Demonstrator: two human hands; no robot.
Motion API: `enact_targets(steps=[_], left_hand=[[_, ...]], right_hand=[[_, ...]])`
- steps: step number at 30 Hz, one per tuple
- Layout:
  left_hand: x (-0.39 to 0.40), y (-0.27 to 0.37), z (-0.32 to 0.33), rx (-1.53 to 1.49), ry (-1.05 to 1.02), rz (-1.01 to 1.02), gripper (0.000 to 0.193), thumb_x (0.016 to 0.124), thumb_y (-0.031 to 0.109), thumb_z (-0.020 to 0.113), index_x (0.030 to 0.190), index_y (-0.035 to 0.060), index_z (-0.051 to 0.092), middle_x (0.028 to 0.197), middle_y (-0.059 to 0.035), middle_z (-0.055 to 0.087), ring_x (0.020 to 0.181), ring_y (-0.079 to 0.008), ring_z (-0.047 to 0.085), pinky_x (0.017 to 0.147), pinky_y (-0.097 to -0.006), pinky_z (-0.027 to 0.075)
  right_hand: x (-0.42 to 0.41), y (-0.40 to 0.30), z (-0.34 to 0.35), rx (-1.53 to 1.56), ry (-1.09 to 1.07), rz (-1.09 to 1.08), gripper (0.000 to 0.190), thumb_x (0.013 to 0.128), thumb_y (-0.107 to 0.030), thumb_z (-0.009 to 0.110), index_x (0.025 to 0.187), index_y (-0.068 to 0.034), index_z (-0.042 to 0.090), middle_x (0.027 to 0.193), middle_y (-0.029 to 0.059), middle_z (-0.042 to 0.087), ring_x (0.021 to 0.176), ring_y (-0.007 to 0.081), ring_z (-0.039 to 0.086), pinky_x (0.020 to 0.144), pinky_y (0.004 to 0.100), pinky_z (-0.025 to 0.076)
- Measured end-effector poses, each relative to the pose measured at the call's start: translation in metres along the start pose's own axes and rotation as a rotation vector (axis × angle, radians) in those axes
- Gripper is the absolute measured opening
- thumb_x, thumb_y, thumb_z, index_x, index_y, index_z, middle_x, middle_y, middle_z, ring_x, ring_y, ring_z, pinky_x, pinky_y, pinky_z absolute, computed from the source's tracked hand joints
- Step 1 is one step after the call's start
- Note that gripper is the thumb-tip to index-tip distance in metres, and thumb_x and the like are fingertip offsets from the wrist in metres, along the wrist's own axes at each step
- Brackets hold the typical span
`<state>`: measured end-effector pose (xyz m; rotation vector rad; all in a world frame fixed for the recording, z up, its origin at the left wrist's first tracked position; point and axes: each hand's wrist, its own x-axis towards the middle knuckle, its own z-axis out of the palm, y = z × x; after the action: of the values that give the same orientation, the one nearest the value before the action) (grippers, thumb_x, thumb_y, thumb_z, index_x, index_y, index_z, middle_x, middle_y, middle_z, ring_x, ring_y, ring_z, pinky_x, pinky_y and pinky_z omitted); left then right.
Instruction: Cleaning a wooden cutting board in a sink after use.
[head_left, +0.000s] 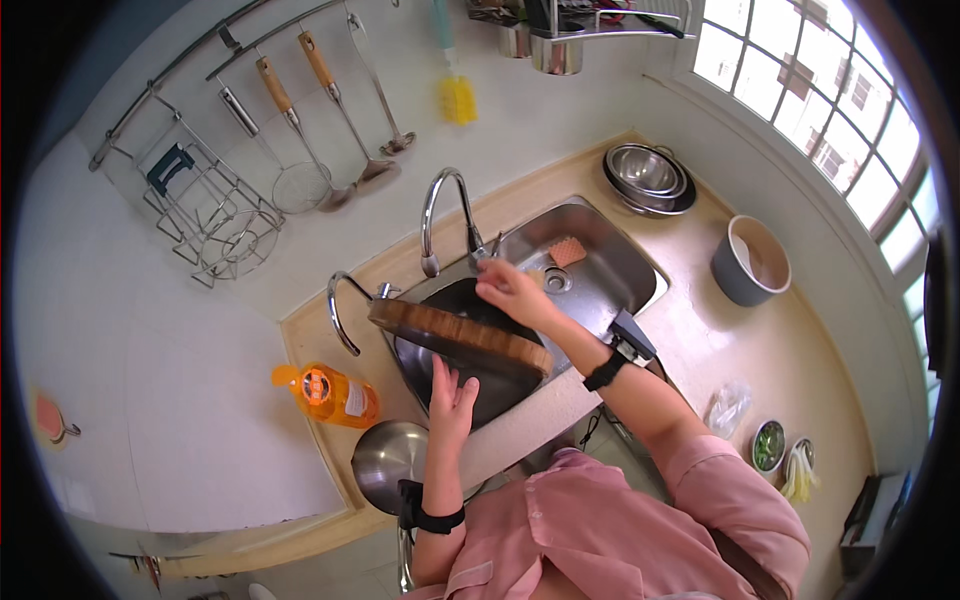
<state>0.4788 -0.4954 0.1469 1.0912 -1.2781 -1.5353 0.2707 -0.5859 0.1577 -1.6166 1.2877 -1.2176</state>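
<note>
A thick round wooden chopping board (461, 337) stands tilted on its edge over a black pan (480, 390) in the left part of the steel sink. My left hand (451, 397) is beside the board's near face, fingers apart; contact with it is unclear. Near the chrome faucet (471, 225) is my right hand (510, 289), somewhat blurred, its fingers partly curled; whether it touches the faucet's base cannot be told. A pink sponge (567, 252) lies in the sink basin (607, 259) beyond the drain.
An orange detergent bottle (337, 395) and a steel bowl (391, 465) are at left. Stacked metal bowls (649, 176), a grey pot (750, 261), a plastic bag (727, 409) and a bowl of chopped greens (768, 447) sit at right. A second curved faucet (335, 311) rises beside the board.
</note>
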Motion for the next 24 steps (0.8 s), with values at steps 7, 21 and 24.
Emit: enact_targets(steps=[7, 21, 24], left_hand=[[0.018, 0.014, 0.014, 0.285, 0.259, 0.133, 0.078, 0.089, 0.020, 0.057, 0.144, 0.0011, 0.006, 0.149, -0.0231, 0.010, 0.139, -0.0330, 0.012, 0.110, -0.0431, 0.016], [0.113, 0.105, 0.097, 0.308, 0.212, 0.293, 0.042, 0.091, 0.009, 0.053, 0.131, 0.0010, 0.043, 0.144, -0.0142, 0.032, 0.135, -0.0236, 0.027, 0.110, -0.0392, 0.019], [0.120, 0.106, 0.122, 0.240, 0.156, 0.200, 0.041, 0.091, 0.009, 0.053, 0.130, 0.0008, 0.044, 0.142, -0.0122, 0.036, 0.133, -0.0236, 0.031, 0.109, -0.0391, 0.021]], right_hand=[[0.083, -0.005, 0.024, 0.556, -0.211, -0.053, 0.037, 0.082, -0.019, 0.067, 0.111, -0.003, 0.052, 0.095, 0.0059, 0.058, 0.088, 0.0137, 0.054, 0.082, 0.0256, 0.043], [0.084, 0.119, -0.102, -0.247, 0.338, -0.041, 0.028, 0.084, -0.007, 0.048, 0.111, -0.002, 0.054, 0.104, 0.0189, 0.057, 0.101, 0.0326, 0.054, 0.088, 0.0397, 0.041], [0.093, 0.116, -0.068, -0.422, 0.274, -0.454, 0.035, 0.078, -0.007, 0.050, 0.112, -0.007, 0.057, 0.110, 0.0167, 0.055, 0.106, 0.0338, 0.051, 0.093, 0.0445, 0.040]])
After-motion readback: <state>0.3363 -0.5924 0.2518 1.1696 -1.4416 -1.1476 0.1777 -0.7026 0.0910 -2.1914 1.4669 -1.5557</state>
